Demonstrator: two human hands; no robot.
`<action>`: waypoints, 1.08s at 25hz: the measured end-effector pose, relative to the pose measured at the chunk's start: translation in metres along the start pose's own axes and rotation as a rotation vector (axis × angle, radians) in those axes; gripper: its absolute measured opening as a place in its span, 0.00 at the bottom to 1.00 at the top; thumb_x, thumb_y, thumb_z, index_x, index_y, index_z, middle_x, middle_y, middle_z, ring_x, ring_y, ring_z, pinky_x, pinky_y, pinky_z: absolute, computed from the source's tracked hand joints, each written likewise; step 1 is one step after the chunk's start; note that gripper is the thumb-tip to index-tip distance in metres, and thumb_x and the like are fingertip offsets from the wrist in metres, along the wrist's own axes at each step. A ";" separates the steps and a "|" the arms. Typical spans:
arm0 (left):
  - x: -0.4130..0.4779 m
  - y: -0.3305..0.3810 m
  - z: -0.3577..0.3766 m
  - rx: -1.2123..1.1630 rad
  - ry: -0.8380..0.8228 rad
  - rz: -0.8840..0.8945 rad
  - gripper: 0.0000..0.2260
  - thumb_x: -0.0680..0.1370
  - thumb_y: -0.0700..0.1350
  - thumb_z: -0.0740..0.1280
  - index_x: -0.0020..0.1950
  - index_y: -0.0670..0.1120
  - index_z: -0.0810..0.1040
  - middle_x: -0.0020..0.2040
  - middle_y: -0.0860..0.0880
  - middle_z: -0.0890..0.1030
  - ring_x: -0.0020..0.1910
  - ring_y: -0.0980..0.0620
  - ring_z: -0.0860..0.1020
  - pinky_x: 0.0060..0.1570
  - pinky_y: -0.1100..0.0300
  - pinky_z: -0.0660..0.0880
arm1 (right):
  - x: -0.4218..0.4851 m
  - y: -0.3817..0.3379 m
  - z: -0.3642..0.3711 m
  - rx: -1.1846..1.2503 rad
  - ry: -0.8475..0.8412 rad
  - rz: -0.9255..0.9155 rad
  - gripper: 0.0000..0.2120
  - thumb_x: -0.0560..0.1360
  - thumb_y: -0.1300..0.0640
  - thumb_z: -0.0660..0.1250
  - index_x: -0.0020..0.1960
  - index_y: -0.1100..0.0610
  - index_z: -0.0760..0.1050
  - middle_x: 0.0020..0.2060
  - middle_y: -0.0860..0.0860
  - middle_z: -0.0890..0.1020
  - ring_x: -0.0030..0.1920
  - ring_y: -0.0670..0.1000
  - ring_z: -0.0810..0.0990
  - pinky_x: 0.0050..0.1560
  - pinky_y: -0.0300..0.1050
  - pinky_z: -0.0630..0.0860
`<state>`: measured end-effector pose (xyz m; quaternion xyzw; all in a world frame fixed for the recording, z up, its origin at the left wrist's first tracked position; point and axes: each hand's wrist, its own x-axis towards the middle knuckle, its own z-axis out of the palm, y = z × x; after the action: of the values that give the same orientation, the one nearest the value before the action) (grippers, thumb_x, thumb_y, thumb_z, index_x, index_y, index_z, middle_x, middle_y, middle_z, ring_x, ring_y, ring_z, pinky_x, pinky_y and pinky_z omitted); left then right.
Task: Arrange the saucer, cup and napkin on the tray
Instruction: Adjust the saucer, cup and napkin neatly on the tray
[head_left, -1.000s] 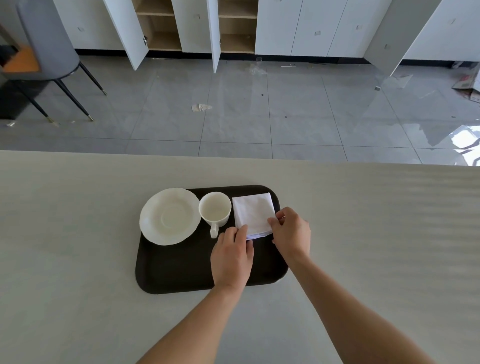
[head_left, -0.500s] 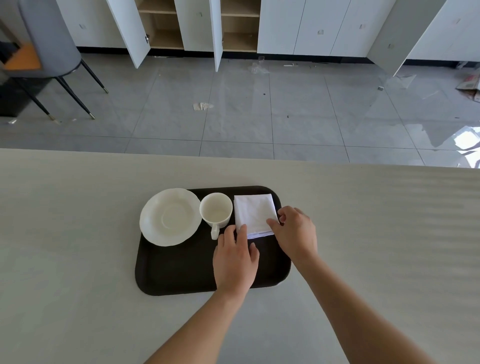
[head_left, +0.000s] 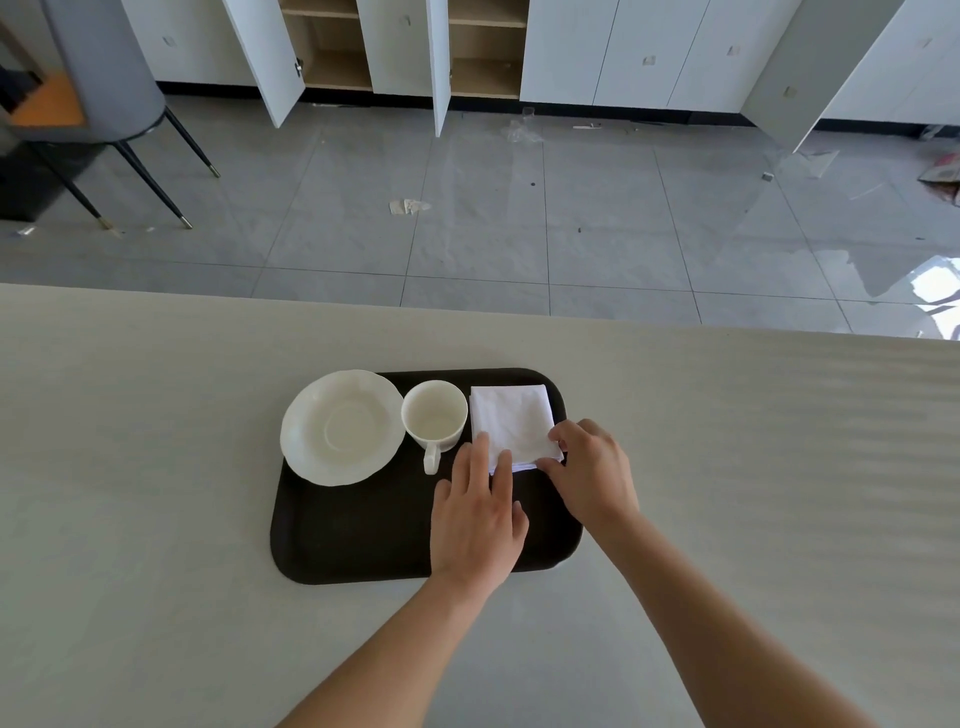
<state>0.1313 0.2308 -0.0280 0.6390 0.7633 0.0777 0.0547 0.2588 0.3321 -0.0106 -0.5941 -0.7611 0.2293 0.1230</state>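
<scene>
Tray (head_left: 363, 540) on table (head_left: 156, 467): saucer (head_left: 342, 427) at far-left corner, cup (head_left: 434, 414) centred along far edge, napkin (head_left: 514, 423) at far-right corner.

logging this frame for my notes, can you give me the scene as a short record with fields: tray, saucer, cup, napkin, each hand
tray: dark, rounded, on the pale table
saucer: white, far-left of tray, its left edge overhangs the rim
cup: white, upright, empty, handle toward the person, between saucer and napkin
napkin: white, folded square, far-right corner of tray
left hand: flat, fingertips on napkin's near-left corner
right hand: fingers at napkin's near-right corner
</scene>
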 end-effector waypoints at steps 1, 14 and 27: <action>-0.002 0.000 0.001 0.015 -0.006 0.033 0.24 0.75 0.50 0.64 0.70 0.45 0.72 0.74 0.40 0.69 0.73 0.41 0.69 0.47 0.50 0.76 | 0.000 0.002 0.000 0.003 0.002 -0.016 0.18 0.69 0.56 0.77 0.57 0.57 0.79 0.48 0.53 0.80 0.50 0.58 0.78 0.43 0.44 0.71; 0.000 -0.001 0.005 0.014 -0.101 0.054 0.30 0.79 0.59 0.56 0.78 0.47 0.61 0.79 0.38 0.61 0.80 0.42 0.57 0.72 0.42 0.66 | 0.037 -0.016 0.012 -0.401 -0.186 -0.466 0.24 0.83 0.48 0.52 0.78 0.47 0.58 0.79 0.43 0.59 0.80 0.58 0.48 0.77 0.58 0.54; 0.002 -0.004 0.004 0.034 -0.165 0.073 0.31 0.79 0.62 0.52 0.79 0.50 0.55 0.81 0.37 0.52 0.81 0.42 0.49 0.76 0.39 0.58 | 0.052 -0.010 0.018 -0.390 -0.141 -0.466 0.26 0.83 0.50 0.50 0.80 0.50 0.51 0.80 0.45 0.54 0.80 0.48 0.45 0.78 0.54 0.45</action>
<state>0.1273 0.2323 -0.0330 0.6717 0.7334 0.0135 0.1036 0.2284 0.3761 -0.0260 -0.3987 -0.9131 0.0851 0.0030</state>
